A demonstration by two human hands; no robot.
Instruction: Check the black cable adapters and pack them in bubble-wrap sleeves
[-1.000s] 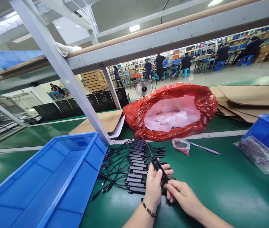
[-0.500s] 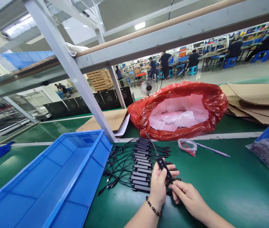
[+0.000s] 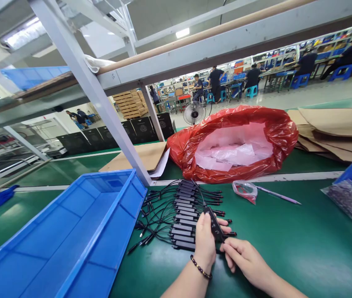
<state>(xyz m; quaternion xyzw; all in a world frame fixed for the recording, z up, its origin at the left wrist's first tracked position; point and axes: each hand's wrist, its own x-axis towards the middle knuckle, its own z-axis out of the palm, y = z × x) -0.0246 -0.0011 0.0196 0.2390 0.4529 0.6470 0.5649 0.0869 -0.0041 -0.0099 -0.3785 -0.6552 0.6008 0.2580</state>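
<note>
Here, a black controller [image 3: 214, 223] is gripped in the closed left hand [image 3: 205, 244] and pinched by the right hand [image 3: 240, 256]; its cable could be snagged on the cable row [image 3: 182, 215].

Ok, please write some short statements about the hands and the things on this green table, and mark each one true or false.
1. The left hand holds a black controller. True.
2. The right hand rests inside the blue bin. False: it is at the controller's lower end, right of the bin.
3. A row of black controllers lies on the table beside the bin. True.
4. The red bag is tied shut. False: it lies open, with clear plastic inside.
5. A pen lies right of a small plastic bag. True.
</note>
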